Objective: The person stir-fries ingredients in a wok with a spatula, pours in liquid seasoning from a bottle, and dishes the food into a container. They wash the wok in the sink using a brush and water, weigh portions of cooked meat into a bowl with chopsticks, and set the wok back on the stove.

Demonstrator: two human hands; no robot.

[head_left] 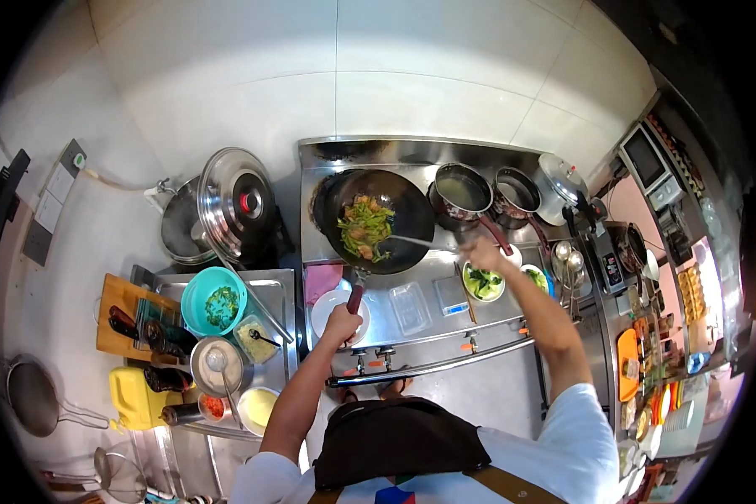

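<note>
My left hand [343,324] is closed round the dark red handle [356,298] of a black wok [412,216]. In the wok lies a heap of green vegetables with brown pieces [365,227]. My right hand [484,254] grips a long-handled metal cooking utensil [424,244], whose far end reaches into the food. The utensil's head is hidden, so I cannot tell a ladle from a spatula. Under my left hand is a white plate [321,314]. Below my right hand stands a white bowl of cut green vegetables [485,286].
Two saucepans [463,190] [517,190] and a pressure cooker [562,186] stand right of the wok. Near me are a clear tray [409,307], a small scale [452,296] and a pink cloth [322,281]. A turquoise bucket [213,302] and a yellow jug [136,398] are at left.
</note>
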